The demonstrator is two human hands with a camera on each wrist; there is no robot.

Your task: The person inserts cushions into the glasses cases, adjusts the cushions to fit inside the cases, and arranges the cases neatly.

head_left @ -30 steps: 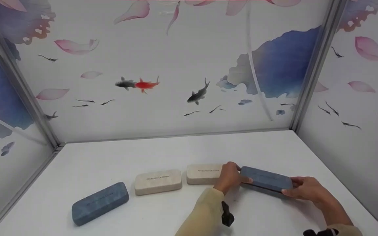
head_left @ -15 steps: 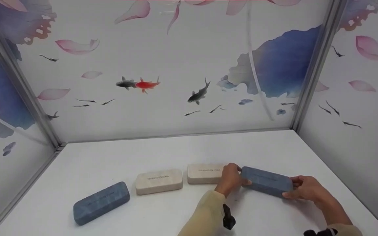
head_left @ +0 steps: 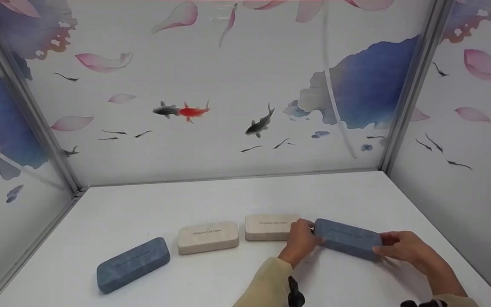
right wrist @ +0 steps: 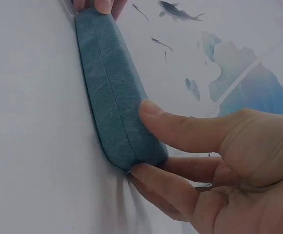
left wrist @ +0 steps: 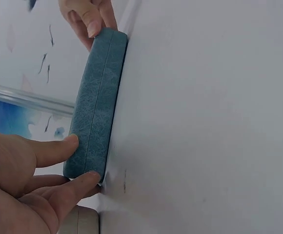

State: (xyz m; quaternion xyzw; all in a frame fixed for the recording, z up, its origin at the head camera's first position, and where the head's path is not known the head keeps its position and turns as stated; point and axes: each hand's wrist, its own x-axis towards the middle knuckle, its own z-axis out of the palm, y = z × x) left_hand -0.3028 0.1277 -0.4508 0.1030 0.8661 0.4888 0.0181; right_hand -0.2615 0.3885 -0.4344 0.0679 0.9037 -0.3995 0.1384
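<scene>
In the head view a blue glasses case (head_left: 348, 238) lies at the right, low at the table surface. My left hand (head_left: 300, 242) grips its left end, thumb on the side and fingers at the lower edge. The opposite end is pinched by my right hand (head_left: 409, 248) between thumb and fingers. Both wrist views show the case closed, a thin seam running along its side (right wrist: 113, 92). Just beyond my left hand is a cream glasses case (head_left: 267, 227), its right end partly hidden by that hand.
A second cream case (head_left: 208, 238) and another blue case (head_left: 132, 265) stand farther left, forming an arc on the white table (head_left: 186, 285). Printed panels wall in the back (head_left: 211, 157) and both sides, with metal posts (head_left: 403, 94) at the corners.
A dark strip along the near edge of the held case showed one second ago; half a second ago it was gone and the blue front face showed. Both hands keep their hold.
</scene>
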